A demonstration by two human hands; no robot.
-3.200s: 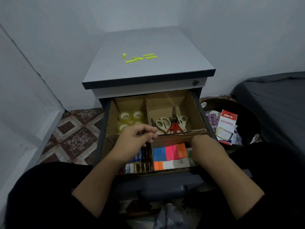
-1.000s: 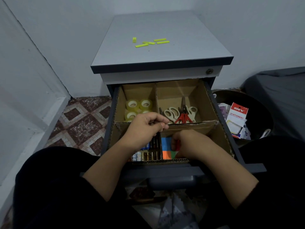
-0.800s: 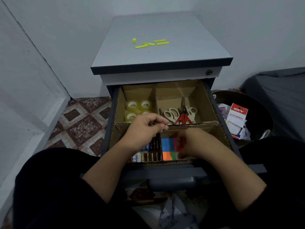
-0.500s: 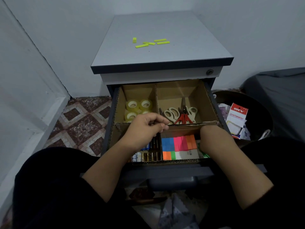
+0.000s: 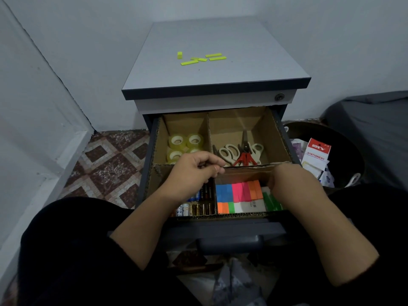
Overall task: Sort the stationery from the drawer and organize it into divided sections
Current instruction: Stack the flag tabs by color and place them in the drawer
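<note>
Your left hand (image 5: 194, 173) hovered over the cardboard divider (image 5: 254, 167) in the open drawer (image 5: 227, 221), fingers curled and pinching something too small to identify. Your right hand (image 5: 291, 184) reached into the front right section beside the coloured sticky flags (image 5: 238, 192); its fingers were hidden, so I cannot tell its grip. Batteries (image 5: 198, 207) lay front left, tape rolls (image 5: 184, 144) rear left, scissors (image 5: 239, 152) rear right. Yellow strips (image 5: 202, 58) sat on the cabinet's top surface (image 5: 220, 40).

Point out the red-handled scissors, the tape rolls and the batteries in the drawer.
red-handled scissors (image 5: 243, 159): head view, on the red handles.
tape rolls (image 5: 176, 141): head view, on the back-left roll's top.
batteries (image 5: 199, 209): head view, on the gold cells in front.
</note>
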